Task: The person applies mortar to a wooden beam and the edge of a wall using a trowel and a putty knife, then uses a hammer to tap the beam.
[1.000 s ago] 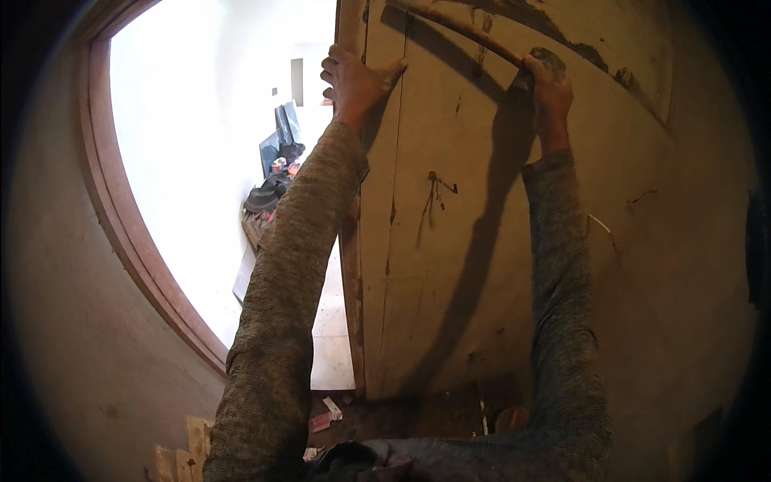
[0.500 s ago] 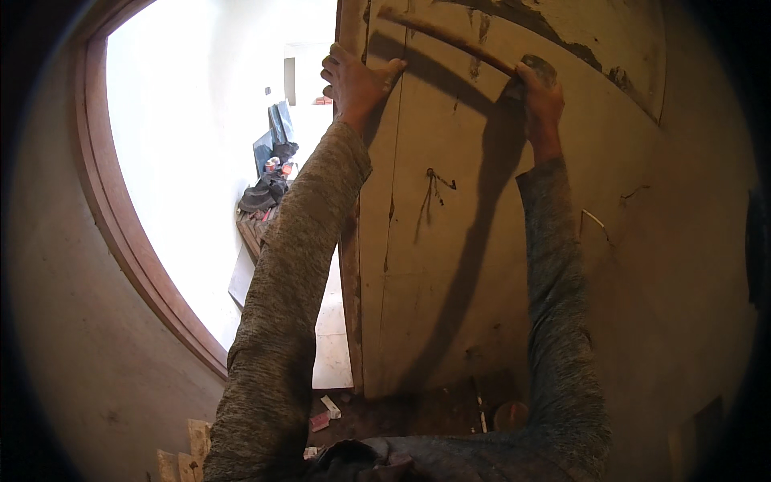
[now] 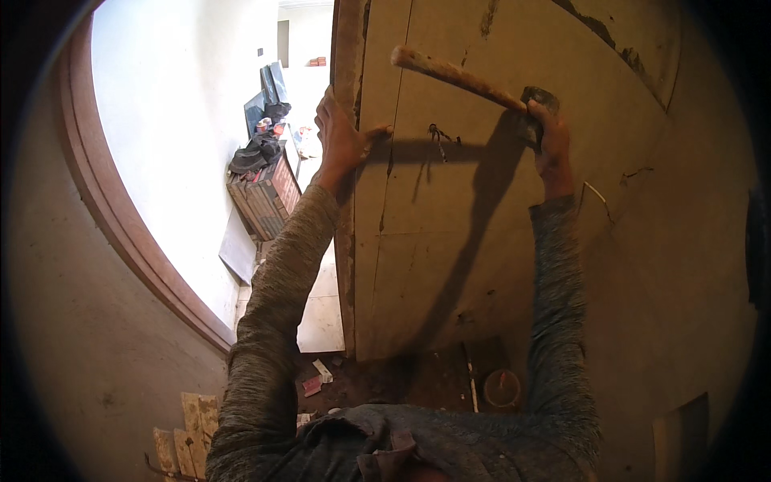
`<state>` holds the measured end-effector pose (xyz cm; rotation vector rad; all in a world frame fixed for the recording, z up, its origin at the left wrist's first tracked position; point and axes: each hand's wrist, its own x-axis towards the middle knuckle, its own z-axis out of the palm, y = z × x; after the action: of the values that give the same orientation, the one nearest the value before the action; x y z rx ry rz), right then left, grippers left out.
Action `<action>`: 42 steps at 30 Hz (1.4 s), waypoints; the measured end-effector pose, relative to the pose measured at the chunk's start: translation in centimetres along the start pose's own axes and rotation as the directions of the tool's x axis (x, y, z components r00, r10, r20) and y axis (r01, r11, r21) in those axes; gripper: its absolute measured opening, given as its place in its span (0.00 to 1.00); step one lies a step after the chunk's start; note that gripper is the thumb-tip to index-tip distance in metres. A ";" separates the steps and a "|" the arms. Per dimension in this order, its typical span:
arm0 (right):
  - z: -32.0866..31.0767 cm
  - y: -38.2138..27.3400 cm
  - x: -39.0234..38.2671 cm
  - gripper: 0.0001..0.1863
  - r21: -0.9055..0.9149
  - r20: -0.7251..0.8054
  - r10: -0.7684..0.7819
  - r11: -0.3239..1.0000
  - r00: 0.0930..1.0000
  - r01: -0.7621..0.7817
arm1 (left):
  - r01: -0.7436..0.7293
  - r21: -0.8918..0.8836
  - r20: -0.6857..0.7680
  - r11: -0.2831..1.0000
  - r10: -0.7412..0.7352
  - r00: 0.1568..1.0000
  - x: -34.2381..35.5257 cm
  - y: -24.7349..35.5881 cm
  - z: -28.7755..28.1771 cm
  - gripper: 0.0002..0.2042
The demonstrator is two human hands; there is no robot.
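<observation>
Head view: hammer (image 3: 458, 76) is up in front of the wall panel (image 3: 409, 265), handle pointing left. Right hand (image 3: 552, 145) closed round it at the hammer head (image 3: 540, 100); handle free. Left hand (image 3: 341, 140) spread, thumb out, fingers along the door frame (image 3: 348, 48), no loose item in it. Hammer likely head-heavy, stiff, hardly fragile; worn handle maybe slick. Head grip should steady the weight; handle end gives leverage.

head cam, dn twd hands (image 3: 552, 143)
</observation>
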<state>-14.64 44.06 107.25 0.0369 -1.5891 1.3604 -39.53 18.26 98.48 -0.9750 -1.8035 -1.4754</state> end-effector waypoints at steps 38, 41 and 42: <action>-3.2 9.8 -22.4 0.13 0.003 -0.331 0.250 0.964 0.910 -0.264 | 0.075 0.121 0.078 0.990 -0.085 0.993 -20.3 -10.3 2.1 0.56; -3.8 12.4 -24.6 0.13 0.016 -0.331 0.317 0.944 0.889 -0.330 | 0.089 0.123 0.070 0.988 -0.098 0.993 -20.7 -10.8 1.9 0.56; -4.0 12.9 -25.0 0.13 0.020 -0.339 0.345 0.933 0.875 -0.359 | 0.094 0.122 0.072 0.988 -0.104 0.992 -20.8 -10.9 1.9 0.56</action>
<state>-7.12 38.21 80.43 -0.5132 -1.3707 1.5127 -37.30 15.50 75.25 -0.9072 -1.9974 -1.3885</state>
